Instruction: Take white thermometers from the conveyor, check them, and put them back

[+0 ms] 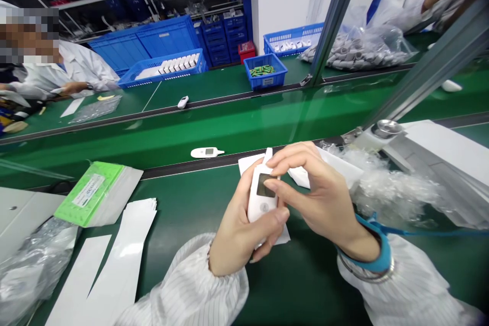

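Note:
A white ear thermometer (263, 207) with a dark screen and a narrow tip lies tilted upward in my left hand (242, 237), whose fingers and thumb wrap round its lower body. My right hand (315, 191) is closed at its upper end, thumb on the corner of the screen and fingertips by the base of the tip. Whether a thin film is between those fingertips cannot be made out. White paper (248, 163) lies on the bench behind and under the hands. Another white thermometer (206, 153) rests on the green belt beyond.
Left are a green-labelled bag (93, 191), white paper strips (130, 244) and clear plastic bags (34, 265). Right are crumpled clear film (397, 188) and a metal post (336, 10). Across the belt stand blue bins (267, 80); co-workers (86, 63) work there.

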### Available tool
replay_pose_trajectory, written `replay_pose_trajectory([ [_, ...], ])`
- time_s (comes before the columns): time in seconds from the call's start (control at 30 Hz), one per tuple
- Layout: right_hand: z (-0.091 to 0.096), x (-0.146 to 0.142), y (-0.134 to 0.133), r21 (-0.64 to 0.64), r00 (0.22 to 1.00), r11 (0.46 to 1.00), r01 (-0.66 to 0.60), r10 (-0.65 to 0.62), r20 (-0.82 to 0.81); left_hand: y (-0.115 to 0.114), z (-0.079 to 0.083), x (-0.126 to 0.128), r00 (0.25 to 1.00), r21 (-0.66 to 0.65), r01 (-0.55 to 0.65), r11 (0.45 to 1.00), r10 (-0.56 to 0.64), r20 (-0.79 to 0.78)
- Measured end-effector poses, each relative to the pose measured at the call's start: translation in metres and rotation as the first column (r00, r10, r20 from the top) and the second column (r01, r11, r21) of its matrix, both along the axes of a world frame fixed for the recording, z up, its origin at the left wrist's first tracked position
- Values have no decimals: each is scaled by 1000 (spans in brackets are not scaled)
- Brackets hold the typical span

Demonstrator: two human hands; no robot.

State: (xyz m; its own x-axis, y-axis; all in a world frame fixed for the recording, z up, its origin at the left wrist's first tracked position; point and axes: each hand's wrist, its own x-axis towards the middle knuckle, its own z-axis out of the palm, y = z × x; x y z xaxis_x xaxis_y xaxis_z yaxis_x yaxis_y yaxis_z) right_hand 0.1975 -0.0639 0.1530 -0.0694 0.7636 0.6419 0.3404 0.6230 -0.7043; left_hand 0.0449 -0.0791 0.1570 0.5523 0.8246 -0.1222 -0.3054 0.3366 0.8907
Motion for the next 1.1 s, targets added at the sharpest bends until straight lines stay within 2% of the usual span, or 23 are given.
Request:
replay_pose_trajectory([
  [0.17,-5,0,4,1,991,996,95,-94,-93,0,-2,3,996,1,-85,996,85,15],
  [0.23,-4,0,5,-51,991,997,60,-66,-115,0,-5,4,997,-5,-79,997,79,15],
  [0.37,-1,1,4,-194,995,977,-83,72,-67,0,-8,3,999,12,-26,1000,25,23],
  [0.43,-2,0,5,-211,995,973,-98,91,-42,-1,-8,4,1000,53,-3,999,3,8],
  [0.57,-4,5,10,-143,1000,990,9,-9,-3,1,-10,13,998,180,-23,983,33,-53],
  [0.63,-2,13,14,-131,994,986,105,-107,-13,16,-14,18,991,234,-39,971,67,-113],
  [0.67,0,18,16,-142,985,976,164,-171,-37,30,-18,18,974,282,-73,957,130,-187],
  [0.7,2,24,17,-155,968,962,224,-238,-75,49,-22,16,939,341,-116,933,215,-269],
  [0.73,6,30,17,-167,946,946,279,-301,-125,73,-26,12,865,426,-173,888,344,-366],
  [0.77,9,36,16,-179,921,930,320,-350,-173,100,-30,6,698,512,-225,829,504,-509],
  [0.8,13,42,15,-181,897,918,353,-387,-215,130,-33,-2,609,545,-254,799,570,-552],
  [0.87,20,50,10,-170,869,905,389,-422,-257,188,-40,-22,488,589,-267,763,634,-600],
  [0.93,24,55,5,-156,861,892,423,-450,-238,235,-46,-41,367,606,-253,755,654,-662],
  [1.0,26,58,1,-135,854,875,464,-483,-194,263,-52,-55,258,619,-224,753,658,-707],
  [1.1,27,62,-1,-119,845,858,500,-513,-150,278,-65,-67,114,640,-192,744,665,-738],
])
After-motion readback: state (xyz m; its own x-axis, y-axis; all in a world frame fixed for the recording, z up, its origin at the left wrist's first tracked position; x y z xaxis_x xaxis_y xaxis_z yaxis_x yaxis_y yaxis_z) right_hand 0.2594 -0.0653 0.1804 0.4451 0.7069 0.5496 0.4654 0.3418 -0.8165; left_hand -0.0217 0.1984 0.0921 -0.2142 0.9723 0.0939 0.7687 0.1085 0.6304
